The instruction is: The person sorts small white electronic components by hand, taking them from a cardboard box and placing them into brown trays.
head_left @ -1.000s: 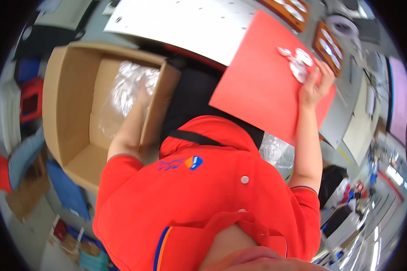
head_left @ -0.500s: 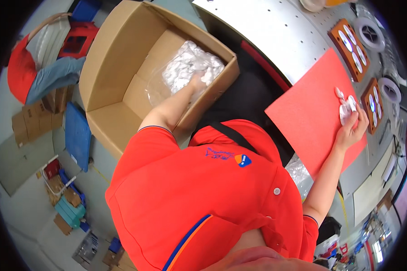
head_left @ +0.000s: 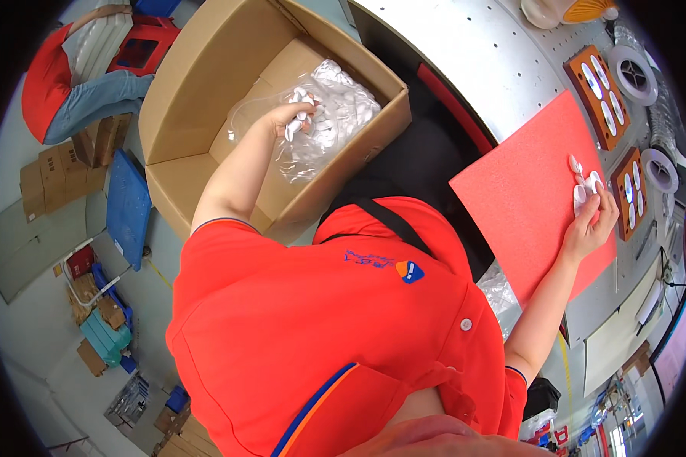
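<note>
Your left hand (head_left: 290, 118) sits low inside the cardboard box (head_left: 206, 68), walled in by its upright flaps on the left and near sides; the only free way is straight up through the open top. The clear plastic bag (head_left: 335, 114) of white pieces fills the box's right half and crowds your fingers. Your right hand (head_left: 591, 221) rests on the red foam sheet (head_left: 518, 198), whose near stretch lies bare and passable. Beyond your fingertips, two orange trays (head_left: 598, 99) and round white reels (head_left: 633, 72) block the tabletop (head_left: 465, 53).
</note>
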`<state>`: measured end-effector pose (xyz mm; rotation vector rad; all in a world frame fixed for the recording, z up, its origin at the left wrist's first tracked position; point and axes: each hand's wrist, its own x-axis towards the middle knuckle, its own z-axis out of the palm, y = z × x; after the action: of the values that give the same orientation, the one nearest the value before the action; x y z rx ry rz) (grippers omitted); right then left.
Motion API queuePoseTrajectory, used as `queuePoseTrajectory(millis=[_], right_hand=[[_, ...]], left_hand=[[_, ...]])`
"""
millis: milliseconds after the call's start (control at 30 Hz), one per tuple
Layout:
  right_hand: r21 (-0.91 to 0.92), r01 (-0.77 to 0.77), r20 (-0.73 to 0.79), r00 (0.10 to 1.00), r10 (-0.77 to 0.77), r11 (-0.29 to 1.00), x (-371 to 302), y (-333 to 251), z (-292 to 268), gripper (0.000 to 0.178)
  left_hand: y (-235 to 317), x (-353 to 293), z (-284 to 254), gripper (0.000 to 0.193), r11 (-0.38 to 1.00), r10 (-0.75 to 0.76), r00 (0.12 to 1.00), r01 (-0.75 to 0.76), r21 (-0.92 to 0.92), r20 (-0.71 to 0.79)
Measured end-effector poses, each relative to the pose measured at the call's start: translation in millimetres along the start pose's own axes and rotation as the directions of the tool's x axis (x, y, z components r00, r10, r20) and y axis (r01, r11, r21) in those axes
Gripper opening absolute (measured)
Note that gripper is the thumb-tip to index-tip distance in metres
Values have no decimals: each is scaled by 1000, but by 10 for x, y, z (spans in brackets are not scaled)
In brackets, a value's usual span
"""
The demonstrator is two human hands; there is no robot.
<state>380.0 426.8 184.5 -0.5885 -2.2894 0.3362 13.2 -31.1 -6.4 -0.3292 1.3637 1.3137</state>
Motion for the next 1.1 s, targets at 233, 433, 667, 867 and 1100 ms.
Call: queuePoseTrajectory(millis=[233, 433, 667, 867, 1100], right_hand=[[-30, 36, 0, 999, -36, 999, 45, -21, 6, 16], [-4, 57, -29, 998, -57, 998, 28, -1, 18, 16], [22, 41, -43, 998, -40, 999, 7, -4, -57, 17], [44, 4, -86, 996, 0, 999, 96, -113, -32, 14], [299, 52, -319, 946, 48, 953, 31, 9, -76, 25]], left_hand=[[108, -650, 258, 28, 979, 203, 979, -203, -1, 29], [508, -1353, 535, 32, 931, 339, 941, -337, 141, 7], [816, -1604, 967, 32, 847, 385, 919, -388, 364, 83], [1307, -1698, 2148, 35, 746, 371, 818, -545, 384, 441], [1122, -783, 4312, 39, -79, 309, 214, -965, 249, 927]])
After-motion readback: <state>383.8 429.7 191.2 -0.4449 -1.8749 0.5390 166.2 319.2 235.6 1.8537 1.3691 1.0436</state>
